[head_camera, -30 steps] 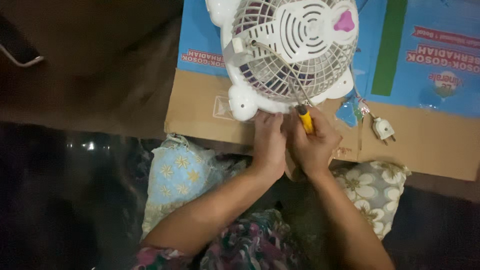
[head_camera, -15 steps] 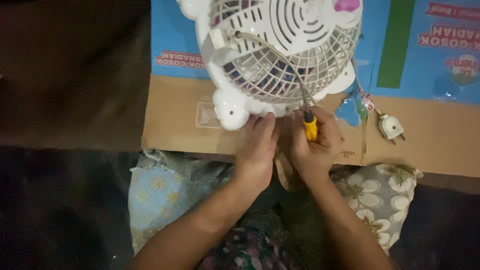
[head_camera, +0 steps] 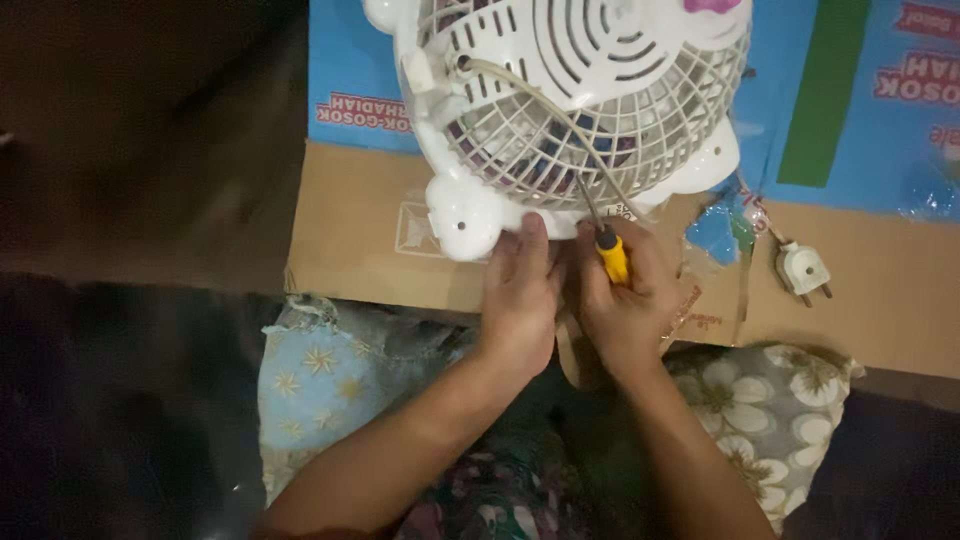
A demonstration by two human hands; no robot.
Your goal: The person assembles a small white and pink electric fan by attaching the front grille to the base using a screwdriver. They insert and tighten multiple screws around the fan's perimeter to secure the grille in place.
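The right hand (head_camera: pixel 632 300) grips a yellow screwdriver (head_camera: pixel 610 252), tip at the white fan (head_camera: pixel 575 100); the left hand (head_camera: pixel 520 295) presses the fan's lower rim, fingers loosely curled, holding nothing.

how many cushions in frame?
2. A pale blue cushion with star flowers lies left of the left forearm; a grey cushion with white flowers lies right of the right forearm. Others may be hidden in the dark.

The fan (head_camera: pixel 570 100) is cut off by the top edge. The screwdriver (head_camera: pixel 612 255) tip is too small to make out against the grille, and the right hand (head_camera: pixel 630 300) hides most of its handle.
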